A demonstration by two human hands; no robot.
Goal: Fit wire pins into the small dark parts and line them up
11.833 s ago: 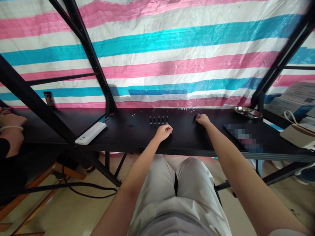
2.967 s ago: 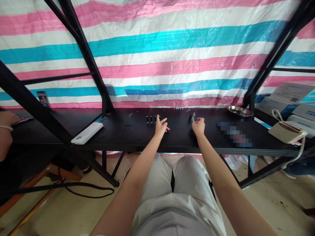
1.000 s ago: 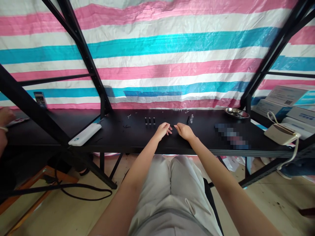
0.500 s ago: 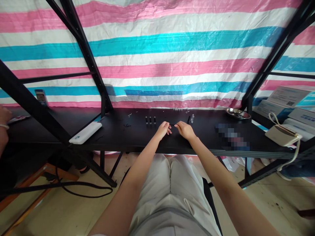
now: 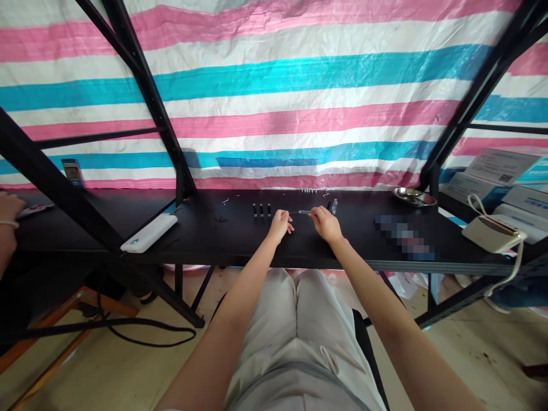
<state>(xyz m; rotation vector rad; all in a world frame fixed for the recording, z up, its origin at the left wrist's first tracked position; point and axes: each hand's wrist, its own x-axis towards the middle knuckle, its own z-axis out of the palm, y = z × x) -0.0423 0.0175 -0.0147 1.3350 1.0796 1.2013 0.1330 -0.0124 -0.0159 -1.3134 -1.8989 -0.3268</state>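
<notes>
Over the black shelf top, my left hand [image 5: 279, 226] is closed, its thumb and index finger pinching one end of a thin dark piece [image 5: 293, 213]. My right hand [image 5: 326, 224] is closed on a thin clear tube [image 5: 304, 212] that points left toward the dark piece. Whether the two are joined I cannot tell. Left of my hands, three short black cylinders [image 5: 261, 210] with light ends stand in a row. Just beyond my right hand lie clear tubes [image 5: 334, 205] and a small black piece [image 5: 329, 205].
Small white pieces [image 5: 309, 191] line the back edge; black scraps [image 5: 221, 219] lie left. A white power bank [image 5: 149, 233] sits by the left post. A metal dish [image 5: 414, 197], a pixelated item [image 5: 405, 237] and a cream purse [image 5: 494, 233] are rightward. Another person's hand [image 5: 9, 205] shows far left.
My right hand has moved slightly right and up, away from my left hand. The clear tube now shows between them, where a short dark piece showed before.
</notes>
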